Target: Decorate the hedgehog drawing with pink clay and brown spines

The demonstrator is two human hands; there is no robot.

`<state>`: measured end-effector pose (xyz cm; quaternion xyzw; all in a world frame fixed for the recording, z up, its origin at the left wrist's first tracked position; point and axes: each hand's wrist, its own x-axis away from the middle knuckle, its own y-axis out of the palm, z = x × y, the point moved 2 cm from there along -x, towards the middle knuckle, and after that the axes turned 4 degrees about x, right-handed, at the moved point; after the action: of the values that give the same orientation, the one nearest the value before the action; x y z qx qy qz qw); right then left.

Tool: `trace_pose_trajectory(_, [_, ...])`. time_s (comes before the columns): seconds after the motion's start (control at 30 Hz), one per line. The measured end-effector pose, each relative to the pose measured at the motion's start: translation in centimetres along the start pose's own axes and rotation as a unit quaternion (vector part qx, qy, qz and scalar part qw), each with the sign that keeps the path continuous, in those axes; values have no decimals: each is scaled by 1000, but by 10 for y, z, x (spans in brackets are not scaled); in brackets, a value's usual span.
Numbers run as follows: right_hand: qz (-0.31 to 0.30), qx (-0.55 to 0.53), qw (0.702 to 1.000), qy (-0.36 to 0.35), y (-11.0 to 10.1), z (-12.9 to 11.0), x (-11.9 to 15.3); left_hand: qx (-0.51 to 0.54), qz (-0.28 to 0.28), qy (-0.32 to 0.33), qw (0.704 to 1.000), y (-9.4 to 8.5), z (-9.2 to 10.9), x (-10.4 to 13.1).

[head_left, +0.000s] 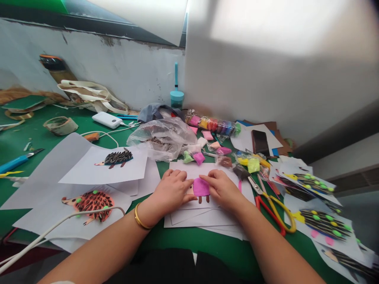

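A pink clay body (201, 187) lies flat on white paper (189, 217), with two short brown legs (203, 199) below it and a pale face piece with a dark dot at its left. My left hand (174, 188) rests at the left side of the shape, fingers apart, thumb and index near the face and the pink edge. My right hand (220, 187) touches the upper right edge of the pink clay with its index finger, the other fingers loosely bent. Neither hand grasps anything visible.
Scissors with red and yellow handles (276, 213) lie right of the paper. Clay packets (199, 158) and a plastic bag (166, 136) sit behind. Seed hedgehog pictures (118, 157) lie left, others (321, 225) right. A white cable (74, 215) crosses the left papers.
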<state>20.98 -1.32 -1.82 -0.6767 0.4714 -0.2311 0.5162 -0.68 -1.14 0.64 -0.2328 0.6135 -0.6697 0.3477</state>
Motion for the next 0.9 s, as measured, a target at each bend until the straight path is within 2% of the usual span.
trace_pose_trajectory(0.1, [-8, 41, 999, 1, -1, -6, 0, 5, 13, 2, 1000, 5, 1, -2])
trace_pose_trajectory(0.27, [23, 25, 999, 6, -3, 2, 0, 29, 59, 45, 997, 17, 7, -6])
trace_pose_trajectory(0.37, [23, 33, 999, 8, -5, 7, 1, 38, 53, 63, 996, 24, 10, -7])
trace_pose_trajectory(0.57, [-18, 81, 996, 18, -9, 1, 2, 57, 31, 42, 997, 24, 12, -10])
trace_pose_trajectory(0.83, [-20, 73, 997, 23, -9, 1, 1, 95, 26, 39, 994, 25, 9, -10])
trace_pose_trajectory(0.9, [8, 68, 997, 45, -9, 6, 1, 103, 23, 36, 994, 26, 9, -9])
